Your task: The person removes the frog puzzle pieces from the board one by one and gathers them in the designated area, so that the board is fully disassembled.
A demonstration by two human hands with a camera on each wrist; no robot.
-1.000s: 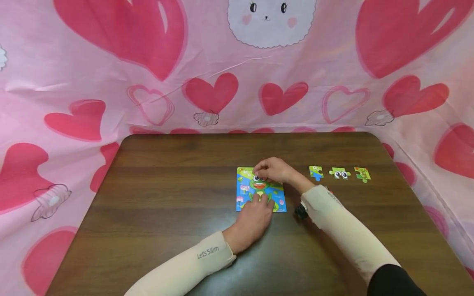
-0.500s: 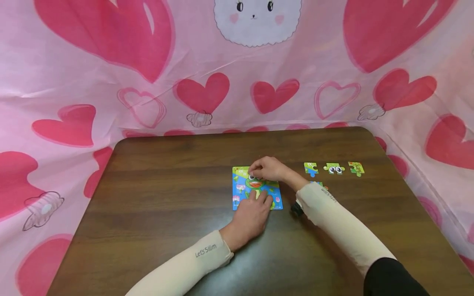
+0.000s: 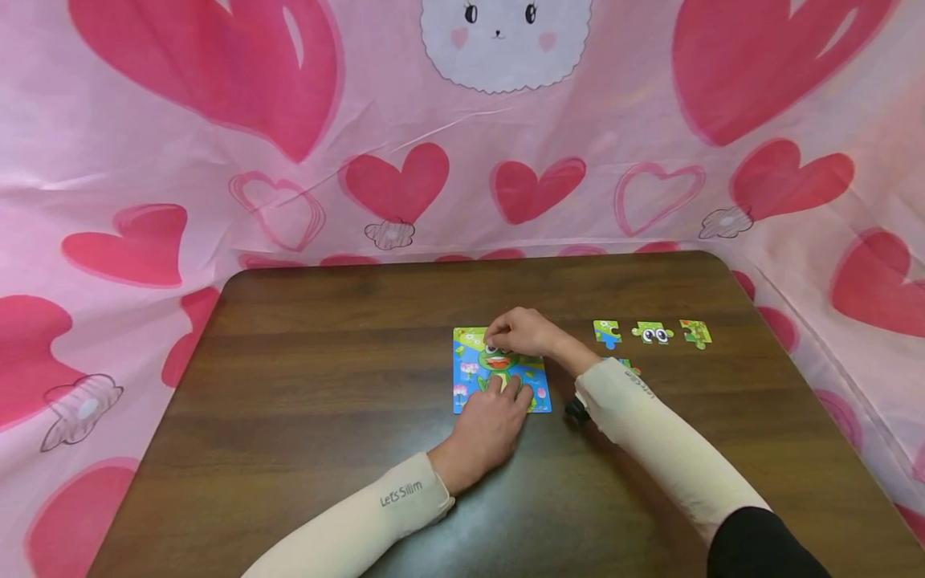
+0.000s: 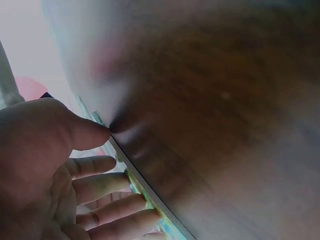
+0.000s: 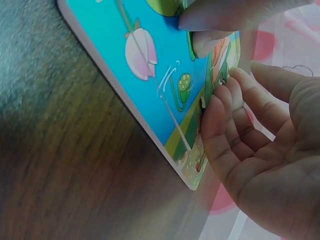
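Observation:
A frog jigsaw puzzle [image 3: 468,371] in a flat square board lies near the middle of the table. My left hand [image 3: 486,425] rests on its lower part, fingers stretched over the picture. In the left wrist view, the left thumb [image 4: 90,134] touches the board's edge. Over the top of the puzzle is my right hand [image 3: 526,332], fingers bent and thumb close to the index fingertip. The right wrist view shows its fingertips [image 5: 220,107] right at the picture's surface; I cannot tell whether they pinch a piece. The frog's face is partly covered by this hand.
Right of the board lie loose puzzle pieces in a row: a blue-green piece [image 3: 608,333], one with frog eyes [image 3: 653,333] and a green one [image 3: 696,333]. Another piece [image 3: 627,366] is partly hidden by the right sleeve. A pink heart-print cloth [image 3: 462,209] hangs behind the brown table [image 3: 325,385].
The head view has shifted slightly, so the whole scene sits a little further left. Both hands keep their places on the puzzle.

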